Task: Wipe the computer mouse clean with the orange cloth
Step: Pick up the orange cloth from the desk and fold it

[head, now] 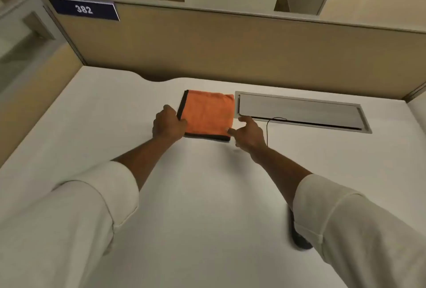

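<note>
The orange cloth (207,114), folded square with a black hem, lies flat on the white desk (202,195) near the back. My left hand (168,124) rests at its left edge, fingers curled onto the hem. At the cloth's near right corner my right hand (250,134) has its thumb on the fabric and its index finger stretched out. The dark computer mouse (298,239) lies on the desk at the near right, mostly hidden under my right sleeve. Its thin black cable (267,131) runs back past my right hand.
A grey cable hatch (302,112) is set into the desk right of the cloth, and the cable enters its slot. A tan partition wall (230,50) closes off the back. A blue plate reading 382 (84,8) hangs at its top left.
</note>
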The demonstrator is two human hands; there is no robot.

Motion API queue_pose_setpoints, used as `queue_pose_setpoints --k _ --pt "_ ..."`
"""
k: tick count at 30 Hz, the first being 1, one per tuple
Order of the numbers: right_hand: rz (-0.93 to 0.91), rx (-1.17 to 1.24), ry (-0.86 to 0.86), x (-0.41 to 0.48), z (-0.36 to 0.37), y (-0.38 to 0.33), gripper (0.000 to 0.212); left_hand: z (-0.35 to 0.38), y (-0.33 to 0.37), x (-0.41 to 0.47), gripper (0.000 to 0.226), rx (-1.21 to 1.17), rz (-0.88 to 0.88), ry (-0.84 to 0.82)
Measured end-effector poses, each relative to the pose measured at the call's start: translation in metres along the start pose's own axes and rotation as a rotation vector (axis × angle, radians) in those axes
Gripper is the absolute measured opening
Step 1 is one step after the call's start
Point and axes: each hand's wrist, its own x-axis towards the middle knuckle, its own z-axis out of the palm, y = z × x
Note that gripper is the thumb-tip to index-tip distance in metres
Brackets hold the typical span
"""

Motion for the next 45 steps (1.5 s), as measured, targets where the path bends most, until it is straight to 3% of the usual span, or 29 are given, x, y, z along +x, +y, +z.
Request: queue_pose_setpoints --k 7,12,15,19,24,28,31,35,40,43,45 --pt "0.115 0.158 0.033 0.017 0.018 0.006 0.061 0.014 -0.002 0.016 0.053 -0.02 -0.155 -0.059" --pt "0.141 0.081 0.085 0.031 0.028 0.004 0.057 0.022 0.0 0.027 0.043 -0.008 -0.152 -0.082" --pt "0.142 0.046 0.106 0.035 0.032 0.003 0.04 0.027 -0.001 0.029 0.045 -0.019 -0.151 -0.143" --pt "0.146 0.104 0.097 0.038 0.035 0.003 0.017 0.034 -0.006 0.031 0.021 -0.121 -0.18 -0.177" --pt "0.17 0.285 0.05 0.027 0.021 0.005 0.013 0.017 -0.008 0.027 0.036 -0.369 -0.309 -0.295" --pt "0.16 0.442 0.004 0.007 0.001 0.007 0.025 -0.003 -0.011 0.014 0.044 -0.644 -0.366 -0.382" --pt "0.174 0.587 -0.04 -0.013 -0.01 0.007 0.04 -0.008 -0.013 -0.007 0.018 -0.843 -0.365 -0.43" --pt "0.136 0.724 -0.039 -0.046 -0.024 0.014 0.032 -0.013 -0.013 -0.046 0.022 -1.077 -0.357 -0.434" --pt "0.003 0.875 -0.159 -0.087 -0.052 0.027 0.093 -0.027 -0.012 -0.094 0.058 -1.289 -0.338 -0.433" --pt "-0.089 0.817 -0.157 -0.11 -0.068 0.035 0.087 -0.035 -0.012 -0.114 0.071 -1.27 -0.261 -0.453" --pt "-0.129 0.791 -0.111 -0.125 -0.077 0.04 0.07 -0.037 -0.011 -0.126 0.059 -1.252 -0.218 -0.448"
